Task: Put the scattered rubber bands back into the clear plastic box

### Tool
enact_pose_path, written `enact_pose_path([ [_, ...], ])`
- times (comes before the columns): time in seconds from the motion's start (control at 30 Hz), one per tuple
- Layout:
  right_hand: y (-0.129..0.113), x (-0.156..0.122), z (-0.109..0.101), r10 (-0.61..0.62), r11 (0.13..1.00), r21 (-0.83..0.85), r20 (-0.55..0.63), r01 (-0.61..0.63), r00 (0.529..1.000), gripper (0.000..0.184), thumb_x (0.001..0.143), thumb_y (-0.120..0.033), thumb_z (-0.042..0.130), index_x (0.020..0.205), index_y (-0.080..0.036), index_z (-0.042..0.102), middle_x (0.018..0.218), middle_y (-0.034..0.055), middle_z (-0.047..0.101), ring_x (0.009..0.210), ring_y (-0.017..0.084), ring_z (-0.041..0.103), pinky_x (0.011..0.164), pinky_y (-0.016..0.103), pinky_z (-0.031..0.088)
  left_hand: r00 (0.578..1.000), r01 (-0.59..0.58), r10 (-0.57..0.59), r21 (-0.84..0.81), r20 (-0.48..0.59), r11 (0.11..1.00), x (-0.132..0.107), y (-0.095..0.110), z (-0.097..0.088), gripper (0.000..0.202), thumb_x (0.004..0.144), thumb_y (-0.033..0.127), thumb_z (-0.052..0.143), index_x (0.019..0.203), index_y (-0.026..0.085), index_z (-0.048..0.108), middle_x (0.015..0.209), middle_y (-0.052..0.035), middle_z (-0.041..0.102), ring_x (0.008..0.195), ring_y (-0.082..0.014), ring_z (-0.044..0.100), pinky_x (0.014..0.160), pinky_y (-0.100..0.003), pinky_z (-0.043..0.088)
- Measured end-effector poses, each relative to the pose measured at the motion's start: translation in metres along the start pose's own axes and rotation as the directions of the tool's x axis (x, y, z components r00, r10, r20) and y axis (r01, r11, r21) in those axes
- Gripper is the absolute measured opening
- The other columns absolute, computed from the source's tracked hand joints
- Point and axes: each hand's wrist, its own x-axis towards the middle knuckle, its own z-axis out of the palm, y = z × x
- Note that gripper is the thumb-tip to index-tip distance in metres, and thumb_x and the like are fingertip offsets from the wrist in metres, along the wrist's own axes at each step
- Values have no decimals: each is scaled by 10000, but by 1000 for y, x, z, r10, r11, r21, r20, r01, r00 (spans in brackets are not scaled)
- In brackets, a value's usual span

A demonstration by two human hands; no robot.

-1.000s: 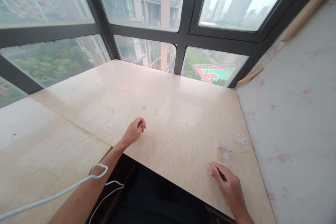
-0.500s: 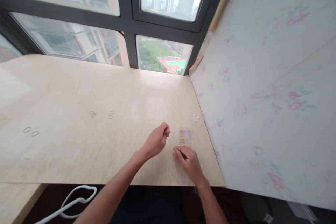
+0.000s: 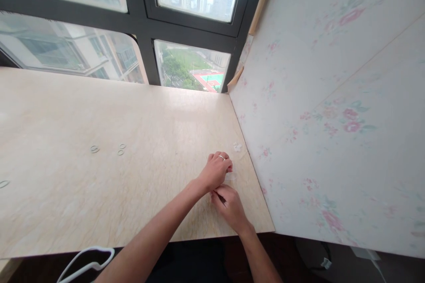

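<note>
My left hand (image 3: 217,171) is curled over a small clear plastic bag (image 3: 230,176) near the right end of the pale wooden table (image 3: 149,115). Its fingers are bent and pressed on the bag, a ring on one finger. My right hand (image 3: 229,205) lies just below it, fingers closed with something thin and dark between them. Most of the bag is hidden under my left hand. Several small metal rings (image 3: 120,149) lie loose on the table to the left, with another ring (image 3: 94,149) beside them.
A small clear item (image 3: 237,147) lies by the floral-papered wall (image 3: 332,110) that bounds the table on the right. Large dark-framed windows (image 3: 146,31) run along the far edge. A white cable (image 3: 86,265) loops below the front edge.
The view has swung further right. My left hand, which held a small ring by the bag, has come down onto the bag and covers it. My right hand stayed close by.
</note>
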Motion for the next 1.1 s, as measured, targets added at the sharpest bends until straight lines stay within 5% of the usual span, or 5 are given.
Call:
enact_pose_path([
  [0.3, -2, -1, -1, 16, 1000, 2, 11, -16, 1000, 240, 913, -230, 489, 737, -194, 649, 685, 19, 635, 655, 161, 571, 637, 279, 428, 986, 52, -70, -116, -153, 992, -19, -10, -11, 123, 894, 139, 538, 890, 185, 652, 1015, -66, 626, 1010, -216, 519, 867, -392, 374],
  [0.5, -3, -1, -3, 14, 1000, 27, 26, -15, 1000, 219, 930, -264, 499, 857, -205, 697, 763, 28, 691, 718, 170, 622, 693, 295, 468, 945, 100, -149, -177, -291, 979, -62, -46, -33, 200, 943, 210, 449, 973, 186, 646, 966, -80, 656, 942, -208, 554, 843, -392, 430],
  [0.73, -6, 0, -2, 88, 978, 183, 50, -96, 995, 235, 914, -346, 530, 888, -210, 720, 694, 20, 678, 656, 169, 635, 625, 294, 507, 909, 238, -312, -272, -274, 932, -108, -73, -52, 200, 892, 205, 487, 942, 177, 679, 923, -70, 680, 889, -182, 593, 815, -341, 469],
  [0.93, -51, 36, 18, 32, 949, 309, 95, -60, 995, 239, 899, -358, 542, 967, -204, 712, 618, 0, 640, 523, 129, 554, 494, 250, 463, 889, 264, -364, -338, -279, 903, -110, -70, -54, 195, 825, 145, 522, 906, 180, 695, 855, -51, 690, 848, -180, 591, 794, -329, 465],
  [1.1, -101, 102, 59, -168, 918, 386, 170, 92, 971, 206, 903, -287, 534, 1027, -193, 669, 719, 1, 666, 635, 122, 605, 622, 243, 489, 877, 285, -408, -408, -253, 867, -111, -71, -51, 194, 822, 115, 450, 844, 168, 635, 854, -60, 662, 817, -200, 581, 714, -320, 462],
])
